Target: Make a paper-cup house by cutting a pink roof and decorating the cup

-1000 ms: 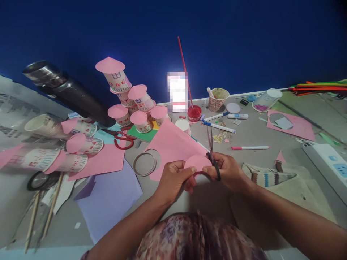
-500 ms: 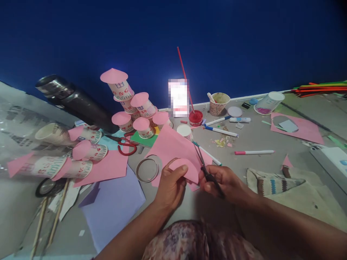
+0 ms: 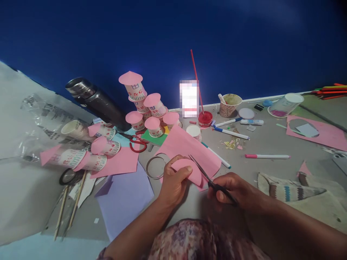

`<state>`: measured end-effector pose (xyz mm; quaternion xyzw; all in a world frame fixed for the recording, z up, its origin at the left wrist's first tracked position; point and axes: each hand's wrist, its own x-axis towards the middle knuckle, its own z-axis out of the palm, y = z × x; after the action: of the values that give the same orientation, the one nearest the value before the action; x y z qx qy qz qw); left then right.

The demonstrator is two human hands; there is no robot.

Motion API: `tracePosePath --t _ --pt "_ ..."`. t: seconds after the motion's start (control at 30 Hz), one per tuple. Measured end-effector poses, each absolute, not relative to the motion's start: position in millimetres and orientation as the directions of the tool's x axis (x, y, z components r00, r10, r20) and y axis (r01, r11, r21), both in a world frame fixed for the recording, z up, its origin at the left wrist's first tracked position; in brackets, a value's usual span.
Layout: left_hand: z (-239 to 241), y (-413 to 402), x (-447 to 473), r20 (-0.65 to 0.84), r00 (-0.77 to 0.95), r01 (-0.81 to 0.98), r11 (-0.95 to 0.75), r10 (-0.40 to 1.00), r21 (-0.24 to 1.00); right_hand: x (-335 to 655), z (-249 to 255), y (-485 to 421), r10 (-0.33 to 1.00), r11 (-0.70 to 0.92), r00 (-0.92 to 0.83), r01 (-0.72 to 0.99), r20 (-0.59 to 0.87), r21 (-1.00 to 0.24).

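Observation:
My left hand (image 3: 173, 182) is closed on a pink paper circle (image 3: 188, 170), thumb on top. My right hand (image 3: 235, 191) grips small dark scissors (image 3: 206, 174), whose blades point up-left along the circle's right edge. Under the circle lies a pink paper sheet (image 3: 189, 148) with a round hole cut in it, where a tape ring (image 3: 155, 167) sits. Both hands hover low over the grey table (image 3: 260, 142), near its front.
A stack of paper cups with pink cone roofs (image 3: 146, 108) stands behind, more cups (image 3: 89, 151) lie at left. Red scissors (image 3: 137, 143), markers (image 3: 267, 156), a red paint pot (image 3: 205, 118), a dark flask (image 3: 94, 101), purple paper (image 3: 124, 198) and a woven pouch (image 3: 287, 189) surround the hands.
The scissors swung from upright to slanting left along the circle's edge. My right hand dropped lower and to the right. The view shifted, so everything sits further right.

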<state>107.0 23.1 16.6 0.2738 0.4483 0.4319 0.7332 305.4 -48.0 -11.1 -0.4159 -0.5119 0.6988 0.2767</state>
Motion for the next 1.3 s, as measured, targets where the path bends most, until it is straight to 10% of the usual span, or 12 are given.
tracePosePath --t 1.3 --pt "18.0 26.9 95.2 -0.387 0.337 -0.253 0.478 0.858 0.841 302.8 -22.2 -51.7 0.767 -0.498 -0.491 -0.05 -0.413 -0.866"
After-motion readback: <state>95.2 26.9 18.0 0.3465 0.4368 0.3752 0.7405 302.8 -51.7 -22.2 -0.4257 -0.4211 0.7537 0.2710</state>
